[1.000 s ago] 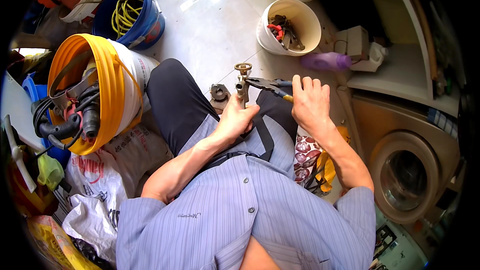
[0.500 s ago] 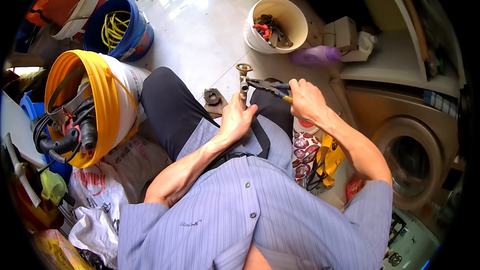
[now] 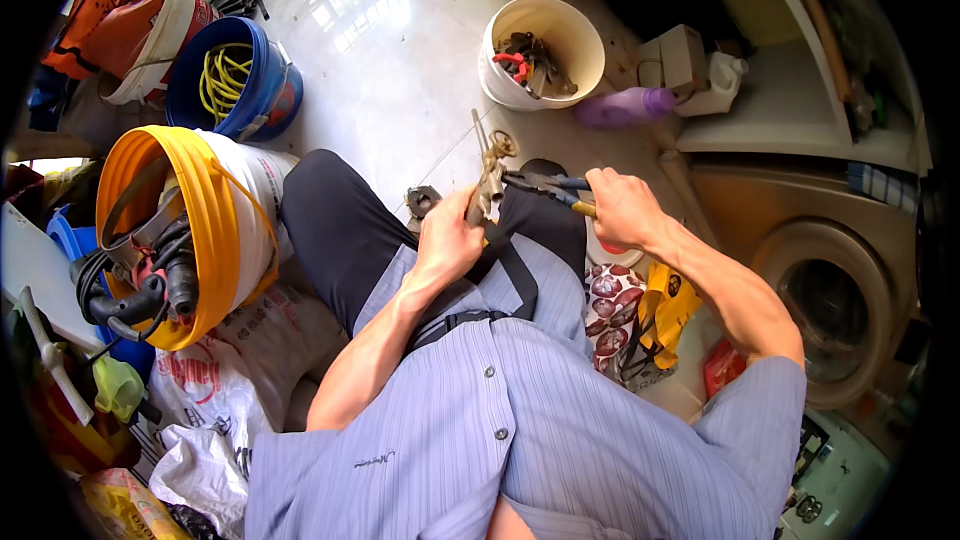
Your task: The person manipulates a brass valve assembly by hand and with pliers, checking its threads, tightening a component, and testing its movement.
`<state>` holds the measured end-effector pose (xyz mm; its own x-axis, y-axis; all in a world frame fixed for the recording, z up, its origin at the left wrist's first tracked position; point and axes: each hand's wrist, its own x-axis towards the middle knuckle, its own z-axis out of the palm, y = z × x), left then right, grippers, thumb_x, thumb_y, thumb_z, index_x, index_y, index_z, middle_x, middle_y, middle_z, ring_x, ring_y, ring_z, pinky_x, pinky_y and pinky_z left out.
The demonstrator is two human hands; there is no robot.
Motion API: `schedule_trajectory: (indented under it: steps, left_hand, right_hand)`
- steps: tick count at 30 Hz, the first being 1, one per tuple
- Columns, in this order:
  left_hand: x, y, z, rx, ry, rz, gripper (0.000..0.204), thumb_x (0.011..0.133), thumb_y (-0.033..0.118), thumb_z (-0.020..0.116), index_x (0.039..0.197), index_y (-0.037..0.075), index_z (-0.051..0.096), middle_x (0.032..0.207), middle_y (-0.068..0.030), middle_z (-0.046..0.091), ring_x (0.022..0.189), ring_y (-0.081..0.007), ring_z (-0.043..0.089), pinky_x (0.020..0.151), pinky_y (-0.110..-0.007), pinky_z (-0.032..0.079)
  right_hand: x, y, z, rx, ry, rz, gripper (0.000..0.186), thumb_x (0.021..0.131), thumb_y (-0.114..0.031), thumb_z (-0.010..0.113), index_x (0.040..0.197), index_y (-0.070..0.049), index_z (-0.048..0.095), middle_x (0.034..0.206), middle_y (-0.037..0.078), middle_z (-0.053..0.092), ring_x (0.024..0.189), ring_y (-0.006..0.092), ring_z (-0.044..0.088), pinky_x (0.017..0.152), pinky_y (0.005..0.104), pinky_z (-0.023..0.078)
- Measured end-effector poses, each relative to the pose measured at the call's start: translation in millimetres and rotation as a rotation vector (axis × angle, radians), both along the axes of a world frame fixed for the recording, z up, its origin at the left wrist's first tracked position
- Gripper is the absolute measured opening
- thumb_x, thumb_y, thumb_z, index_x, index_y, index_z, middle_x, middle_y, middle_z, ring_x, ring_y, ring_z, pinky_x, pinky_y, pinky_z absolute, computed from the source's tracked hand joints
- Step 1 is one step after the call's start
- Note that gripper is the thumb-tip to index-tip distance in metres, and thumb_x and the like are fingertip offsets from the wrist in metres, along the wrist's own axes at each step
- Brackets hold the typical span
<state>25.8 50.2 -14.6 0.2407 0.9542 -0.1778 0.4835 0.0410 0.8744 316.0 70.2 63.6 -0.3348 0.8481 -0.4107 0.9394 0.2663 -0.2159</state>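
My left hand (image 3: 447,240) is closed around the lower end of a brass-coloured valve (image 3: 492,178) with a small round handwheel, held up between my knees. A thin straight bar sticks up beside the wheel; I cannot tell whether it belongs to the valve. In my right hand (image 3: 625,208) is a pair of pliers (image 3: 548,183) with dark jaws and blue and yellow handles, the fist wrapped round the handle ends. The jaws meet the valve's side; whether they grip it is too small to tell. A dark, squarish part with a round middle (image 3: 423,202) lies on the floor beyond my left hand.
At my left stand a yellow-rimmed bucket (image 3: 205,240) of power tools and a blue bucket (image 3: 262,90) with yellow cord. Ahead is a white bucket (image 3: 555,20) of tools beside a purple bottle (image 3: 625,107). A front-loading washing machine (image 3: 730,202) stands at right.
The valve has tilted and turned, so its handwheel now leans right and the thin bar shows. My left hand has shifted slightly left and down; the pliers stay at the valve.
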Motion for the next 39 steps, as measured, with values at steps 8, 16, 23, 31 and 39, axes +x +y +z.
schedule_trajectory:
  steps: [8, 16, 23, 31, 39]
  left_hand:
    - [-10.1, -1.4, 34.2, -0.328, -0.112, -0.060, 0.058, 0.077, -0.013, 0.055, 0.133, 0.001, 0.062, 0.094, -0.0033, 0.073, 0.073, -0.0079, 0.063, 0.062, -0.026, 0.055]
    - [-34.8, 4.3, 41.2, -0.574, -0.229, -0.156, 0.061, 0.075, -0.010, 0.056, 0.135, 0.001, 0.061, 0.105, -0.0070, 0.073, 0.076, -0.0097, 0.063, 0.066, -0.025, 0.053]
    - [-53.7, 9.9, 62.0, -0.658, -0.058, -0.135, 0.049, 0.080, -0.005, 0.060, 0.128, 0.004, 0.066, 0.091, -0.0050, 0.076, 0.075, -0.0096, 0.065, 0.067, -0.027, 0.052]
    - [-72.9, 12.6, 113.0, 0.058, 0.421, -0.171, 0.038, 0.081, 0.010, 0.078, 0.117, 0.003, 0.067, 0.094, -0.0220, 0.071, 0.091, -0.0416, 0.069, 0.079, -0.046, 0.054]
    - [-70.4, 30.3, 59.8, -0.209, 0.479, -0.130, 0.037, 0.092, 0.033, 0.072, 0.099, -0.003, 0.065, 0.084, -0.0274, 0.067, 0.083, -0.0452, 0.067, 0.074, -0.048, 0.052]
  right_hand:
    - [6.4, -12.5, 3.8, 0.035, 0.068, 0.040, 0.023, 0.084, -0.011, 0.069, 0.097, 0.001, 0.055, 0.089, 0.025, 0.065, 0.079, 0.0445, 0.068, 0.072, 0.0520, 0.056]
    - [1.1, -26.2, -15.3, 0.079, 0.195, 0.030, 0.022, 0.083, -0.009, 0.069, 0.096, 0.001, 0.054, 0.089, 0.024, 0.064, 0.080, 0.0446, 0.067, 0.073, 0.0523, 0.056]
    - [-26.6, -31.7, -28.5, -0.052, 0.212, -0.014, 0.019, 0.083, -0.008, 0.065, 0.097, 0.002, 0.056, 0.090, 0.026, 0.065, 0.082, 0.0460, 0.067, 0.075, 0.0539, 0.055]
    - [-62.4, 19.7, 46.7, -0.218, 0.086, 0.062, 0.023, 0.078, -0.007, 0.064, 0.097, 0.005, 0.063, 0.089, 0.028, 0.070, 0.087, 0.0475, 0.068, 0.080, 0.0545, 0.055]
    - [-81.9, 86.0, 55.6, -0.298, -0.073, 0.266, 0.027, 0.075, -0.011, 0.056, 0.087, 0.005, 0.075, 0.090, 0.030, 0.072, 0.089, 0.0441, 0.072, 0.083, 0.0486, 0.057]
